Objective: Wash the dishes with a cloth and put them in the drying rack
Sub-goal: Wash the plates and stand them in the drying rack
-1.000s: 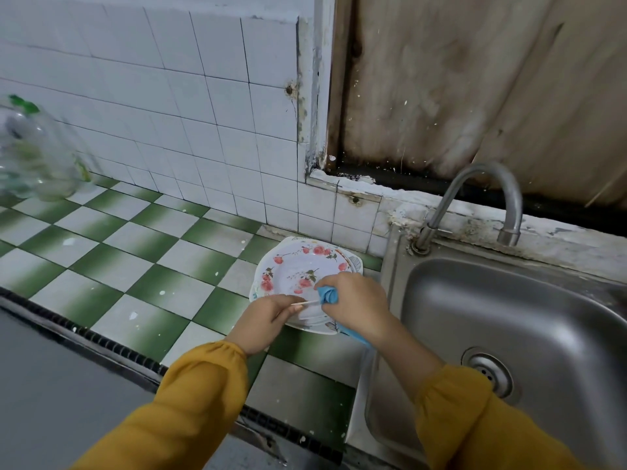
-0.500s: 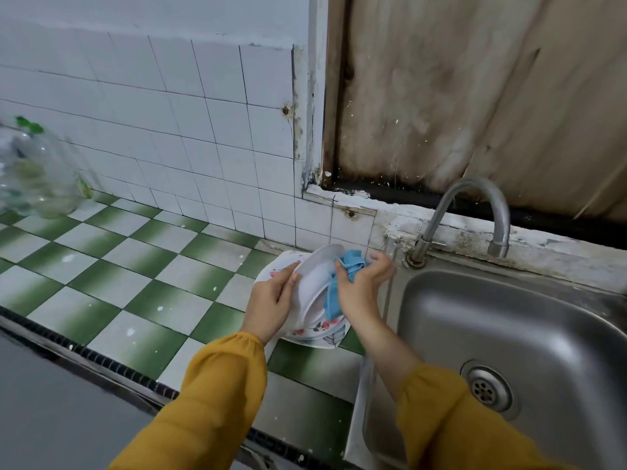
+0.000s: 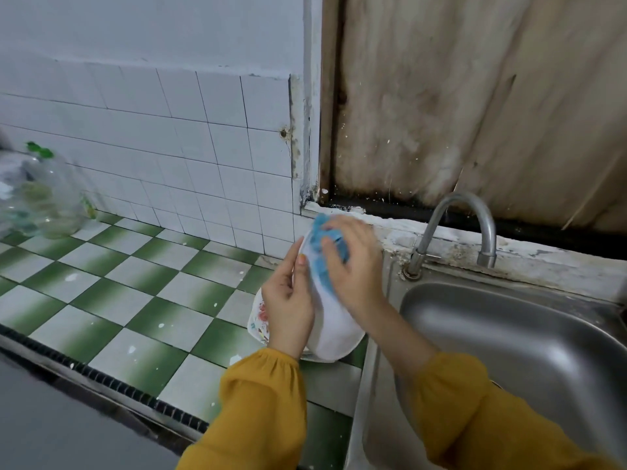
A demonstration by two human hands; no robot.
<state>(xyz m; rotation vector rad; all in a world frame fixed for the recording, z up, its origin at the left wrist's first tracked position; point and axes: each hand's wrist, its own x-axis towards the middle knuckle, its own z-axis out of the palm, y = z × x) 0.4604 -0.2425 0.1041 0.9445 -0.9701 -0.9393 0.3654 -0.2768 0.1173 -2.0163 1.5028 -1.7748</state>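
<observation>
Plate (image 3: 334, 320) sits just below the view's centre, tipped up on edge with its white back facing the camera. The left hand (image 3: 288, 300) grips its rim at the 9 o'clock side, thumb on the back and fingers curled behind. The right hand (image 3: 353, 266) has its fingers bent over a bunched blue cloth (image 3: 322, 266), pressing it to the plate's back near 12 o'clock. A flowered plate (image 3: 258, 317) lies beneath on the checked counter (image 3: 135, 300). The sink (image 3: 509, 334) is at 4 o'clock, the tap (image 3: 454, 228) at 3, and a blurred clear bottle (image 3: 40, 195) at 9.
</observation>
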